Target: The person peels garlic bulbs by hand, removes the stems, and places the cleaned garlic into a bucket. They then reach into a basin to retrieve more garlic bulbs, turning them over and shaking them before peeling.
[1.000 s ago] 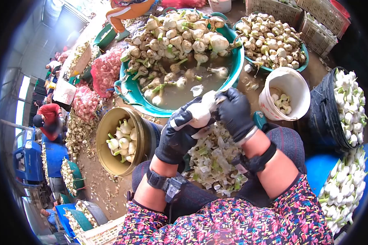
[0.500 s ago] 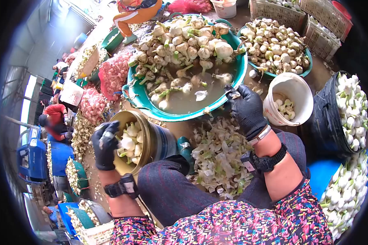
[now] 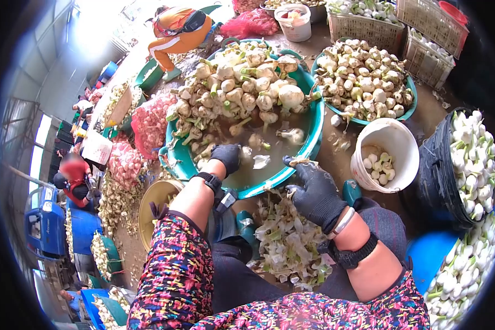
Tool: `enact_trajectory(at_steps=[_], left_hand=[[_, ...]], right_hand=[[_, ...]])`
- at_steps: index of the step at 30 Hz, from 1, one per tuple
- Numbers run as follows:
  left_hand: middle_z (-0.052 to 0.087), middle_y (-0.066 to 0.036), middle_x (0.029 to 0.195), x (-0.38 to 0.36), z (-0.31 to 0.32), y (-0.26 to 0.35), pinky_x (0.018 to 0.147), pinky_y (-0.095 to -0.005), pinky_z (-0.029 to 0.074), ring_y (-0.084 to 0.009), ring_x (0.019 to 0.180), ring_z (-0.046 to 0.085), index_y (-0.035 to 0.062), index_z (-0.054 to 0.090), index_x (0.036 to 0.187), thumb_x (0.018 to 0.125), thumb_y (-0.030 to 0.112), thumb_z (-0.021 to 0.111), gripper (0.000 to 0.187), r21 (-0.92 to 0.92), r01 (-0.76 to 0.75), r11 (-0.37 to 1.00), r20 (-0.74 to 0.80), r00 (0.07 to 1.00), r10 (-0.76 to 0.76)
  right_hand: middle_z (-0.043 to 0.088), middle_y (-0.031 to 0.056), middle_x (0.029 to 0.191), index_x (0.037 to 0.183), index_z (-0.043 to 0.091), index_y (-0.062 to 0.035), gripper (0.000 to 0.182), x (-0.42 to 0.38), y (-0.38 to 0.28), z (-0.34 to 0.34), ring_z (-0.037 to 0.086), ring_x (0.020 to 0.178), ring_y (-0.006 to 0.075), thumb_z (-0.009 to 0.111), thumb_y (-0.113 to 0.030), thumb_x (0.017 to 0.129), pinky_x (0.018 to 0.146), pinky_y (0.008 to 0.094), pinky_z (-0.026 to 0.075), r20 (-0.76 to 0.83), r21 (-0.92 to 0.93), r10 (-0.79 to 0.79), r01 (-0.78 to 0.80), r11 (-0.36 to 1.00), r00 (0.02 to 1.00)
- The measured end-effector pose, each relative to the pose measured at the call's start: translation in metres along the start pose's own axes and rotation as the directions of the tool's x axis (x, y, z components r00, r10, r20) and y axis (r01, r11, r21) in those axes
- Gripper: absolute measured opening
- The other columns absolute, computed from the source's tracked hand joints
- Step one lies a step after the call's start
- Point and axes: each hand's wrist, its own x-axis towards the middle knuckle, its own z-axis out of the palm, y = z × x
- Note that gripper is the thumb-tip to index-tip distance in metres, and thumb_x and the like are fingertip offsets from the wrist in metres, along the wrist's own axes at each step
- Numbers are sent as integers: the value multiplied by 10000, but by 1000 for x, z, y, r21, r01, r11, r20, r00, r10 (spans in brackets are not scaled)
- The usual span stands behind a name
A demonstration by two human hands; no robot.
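Observation:
A large green tub (image 3: pixel 169 146) holds murky water and a heap of garlic bulbs (image 3: pixel 247 82). My left hand (image 3: pixel 226 158), in a dark glove, reaches over the tub's near side beside bulbs in the water; its fingertips are hidden. At the tub's near right rim is my gloved right hand (image 3: pixel 316 192), fingers bent, with a small tool or peel at the fingertips that I cannot make out clearly. Below the tub, peeled skins (image 3: pixel 291 242) lie in a pile between my legs. A beige bucket (image 3: pixel 148 212) stands at the left, partly covered by my left arm.
A white bucket (image 3: pixel 358 165) with a few bulbs stands to the right. Behind it is a teal basin (image 3: pixel 414 104) full of garlic. A black tub (image 3: pixel 437 165) of white bulbs stands farther right. A person in orange (image 3: pixel 184 41) bends over behind the tub; another in red (image 3: pixel 74 176) is at the left.
My left hand has moved from above the beige bucket rightward into the green tub. My right hand has come slightly down and left. The view has shifted, and the beige bucket is now mostly covered.

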Motion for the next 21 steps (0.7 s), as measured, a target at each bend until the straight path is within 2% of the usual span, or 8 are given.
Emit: enact_trajectory(at_steps=[4, 6, 8, 10, 12, 17, 20, 21], left_hand=[[646, -193, 835, -33, -34, -13, 745, -390, 501, -335, 819, 634, 37, 668, 845, 730, 176, 610, 190, -272, -100, 957, -176, 983, 53], [648, -194, 869, -89, -81, 13, 744, -356, 502, -314, 822, 640, 22, 678, 855, 738, 117, 622, 161, -623, -263, 736, -346, 937, 42], [658, -172, 893, -123, -86, 33, 760, -323, 494, -263, 826, 645, 14, 664, 951, 750, 66, 628, 210, -677, -429, 599, -419, 893, 166], [660, -95, 941, -159, -88, 60, 793, -292, 483, -155, 863, 609, 1, 635, 1024, 757, 68, 637, 276, -766, -462, 448, -442, 883, 156], [655, -81, 910, -180, -83, 74, 757, -267, 490, -146, 822, 609, -18, 644, 990, 773, 77, 611, 239, -936, -348, 63, -351, 935, -49], [628, -81, 753, -200, -64, 64, 594, -251, 489, -133, 626, 593, -54, 639, 928, 767, 52, 556, 210, -894, -347, -282, -227, 896, -381], [630, -78, 729, -202, -44, 76, 557, -246, 481, -136, 580, 588, -49, 634, 965, 835, 91, 524, 221, -950, -192, -248, -125, 957, -262], [643, -79, 757, -196, -42, 82, 560, -242, 484, -132, 577, 591, -38, 629, 1028, 863, 185, 550, 289, -981, -194, 14, -194, 967, -166]], right_hand=[[573, 190, 1129, 1239, 491, -34, 525, 5, -4, -4, 543, 1100, 298, 644, -70, 738, 928, 350, 427, 198, 255, 182, -230, 939, 963], [548, 199, 1172, 1295, 427, -20, 612, 4, -13, 1, 489, 1173, 264, 674, -81, 738, 955, 347, 405, 256, 424, 214, -308, 852, 943], [506, 164, 1237, 1327, 386, -9, 667, 1, -13, 18, 493, 1154, 204, 684, -51, 732, 948, 313, 407, -2, 276, -112, 108, 955, 994], [523, 105, 1202, 1306, 413, -7, 654, 2, -9, 41, 501, 1106, 158, 699, -56, 720, 934, 296, 413, 216, 736, -104, -92, 670, 971], [576, 124, 1106, 1217, 486, -20, 562, -8, -13, 40, 553, 1022, 184, 673, -97, 692, 899, 289, 431, 226, 627, -44, -110, 771, 973], [599, 45, 981, 1090, 533, -25, 446, -4, -6, 23, 573, 866, 103, 720, -19, 685, 795, 259, 490, 171, 764, 149, -226, 604, 974], [596, 50, 998, 1099, 534, -22, 479, 2, 0, 16, 567, 894, 120, 755, -44, 675, 805, 266, 492, 197, 855, 192, -264, 447, 962], [594, 53, 1008, 1117, 531, -19, 504, 0, -4, 20, 567, 904, 125, 766, -57, 672, 815, 269, 488, 183, 842, 179, -249, 478, 967]])
